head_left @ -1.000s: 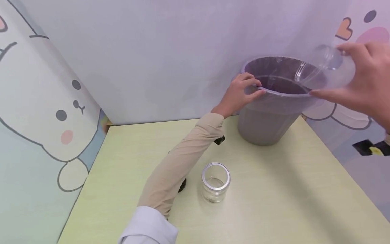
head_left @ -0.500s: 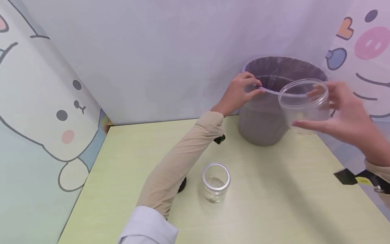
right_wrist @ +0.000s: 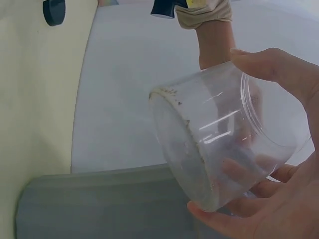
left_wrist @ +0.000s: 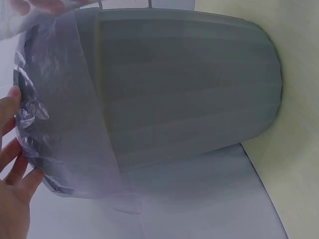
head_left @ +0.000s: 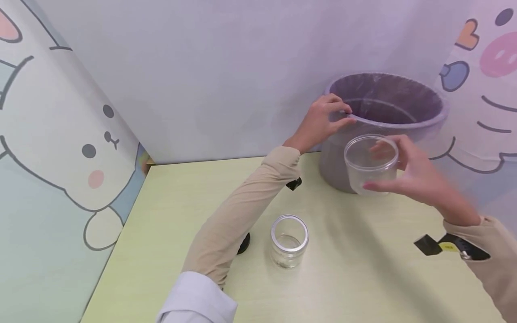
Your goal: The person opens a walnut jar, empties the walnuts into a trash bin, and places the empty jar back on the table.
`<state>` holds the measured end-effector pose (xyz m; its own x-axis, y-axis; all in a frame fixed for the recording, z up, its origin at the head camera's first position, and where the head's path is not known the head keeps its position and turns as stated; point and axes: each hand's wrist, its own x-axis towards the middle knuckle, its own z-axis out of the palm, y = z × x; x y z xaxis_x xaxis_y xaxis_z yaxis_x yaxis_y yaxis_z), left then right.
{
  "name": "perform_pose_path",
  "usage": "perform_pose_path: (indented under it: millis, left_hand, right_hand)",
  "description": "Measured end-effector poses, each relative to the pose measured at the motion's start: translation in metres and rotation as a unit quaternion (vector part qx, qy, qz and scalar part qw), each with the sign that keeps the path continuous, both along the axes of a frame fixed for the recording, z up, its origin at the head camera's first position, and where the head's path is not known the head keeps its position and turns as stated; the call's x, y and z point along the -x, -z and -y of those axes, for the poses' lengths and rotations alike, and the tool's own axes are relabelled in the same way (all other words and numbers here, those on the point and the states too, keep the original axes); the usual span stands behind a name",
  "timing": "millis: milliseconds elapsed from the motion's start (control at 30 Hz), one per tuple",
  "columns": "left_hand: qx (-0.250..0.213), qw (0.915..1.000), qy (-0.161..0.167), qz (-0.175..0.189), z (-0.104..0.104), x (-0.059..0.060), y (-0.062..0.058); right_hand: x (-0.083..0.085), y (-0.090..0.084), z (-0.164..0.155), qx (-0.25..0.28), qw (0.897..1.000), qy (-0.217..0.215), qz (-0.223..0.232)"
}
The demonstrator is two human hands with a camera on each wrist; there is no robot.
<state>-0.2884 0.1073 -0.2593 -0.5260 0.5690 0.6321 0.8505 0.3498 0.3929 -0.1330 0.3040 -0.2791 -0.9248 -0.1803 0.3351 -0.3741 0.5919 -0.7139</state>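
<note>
My left hand (head_left: 317,121) grips the near-left rim of a grey trash bin (head_left: 333,163), fingers over the edge and thumb outside. In the left wrist view, a thin clear liner (left_wrist: 65,99) is folded down around the bin's mouth. My right hand (head_left: 420,175) holds a clear plastic jar (head_left: 359,175) in front of the bin, mouth up and lidless. Brown specks line the jar's bottom edge (right_wrist: 188,123) in the right wrist view. On the table stands a second clear jar (head_left: 287,258) with a silvery rim, lidless, with a little residue low inside.
A round black object (head_left: 244,243) lies on the pale yellow table (head_left: 181,202), partly behind my left sleeve. The bin stands at the table's back right, near the grey-white back wall (head_left: 202,80). Walls printed with cartoon animals flank the table.
My right hand has brought the jar from a tilt over the bin's mouth to upright, moving it down and left in front of the bin. The left hand keeps its place on the rim.
</note>
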Motion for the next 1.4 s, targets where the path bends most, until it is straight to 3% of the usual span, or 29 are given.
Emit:
perform_pose_path:
  millis: [200, 467, 1400]
  left_hand:
    - [0.008, 1.0000, -0.003, 0.001, -0.001, -0.001, -0.001]
    - [0.006, 1.0000, -0.005, 0.003, -0.001, -0.001, 0.000]
    - [0.006, 1.0000, -0.007, 0.003, 0.000, -0.001, -0.001]
  right_hand:
    - [0.007, 0.013, 0.005, 0.019, 1.000, -0.012, 0.014]
    - [0.020, 0.029, 0.008, 0.040, 0.999, -0.019, -0.003]
    - [0.052, 0.076, 0.043, 0.074, 0.993, -0.060, 0.073]
